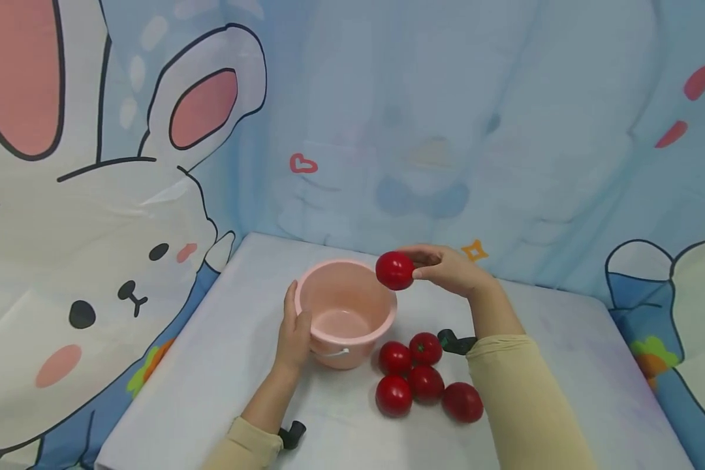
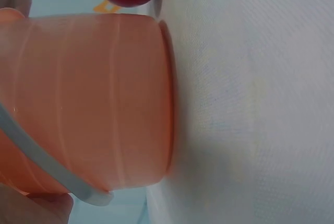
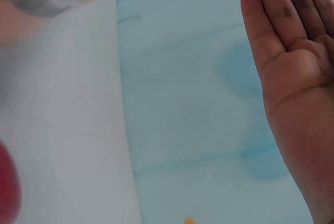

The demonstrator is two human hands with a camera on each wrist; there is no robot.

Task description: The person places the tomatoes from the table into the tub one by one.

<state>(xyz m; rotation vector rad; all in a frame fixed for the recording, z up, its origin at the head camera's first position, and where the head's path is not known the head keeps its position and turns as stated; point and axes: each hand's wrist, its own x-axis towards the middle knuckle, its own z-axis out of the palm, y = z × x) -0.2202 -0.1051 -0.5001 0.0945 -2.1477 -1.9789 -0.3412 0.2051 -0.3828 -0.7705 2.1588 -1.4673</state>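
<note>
My left hand (image 1: 294, 336) holds a pink bucket (image 1: 343, 356) at its left side, fingers along the rim and thumb toward the front. The bucket stands upright, and the part of its inside that shows holds nothing. Over the bucket's right rim, my right hand (image 1: 446, 267) pinches a red tomato (image 1: 394, 271) between fingers and thumb. Several more tomatoes (image 1: 393, 396) lie in a group right of the bucket, one with a green stem end. In the left wrist view the bucket's wall (image 2: 88, 98) and its pale handle (image 2: 47, 164) fill the left side.
A white-covered table (image 1: 341, 434) carries everything. Behind it hangs a light blue printed cloth (image 1: 505, 163), with a cartoon rabbit (image 1: 123, 261) at the left. Black wrist pieces show by both sleeves, the right one (image 1: 458, 343) close to the tomatoes.
</note>
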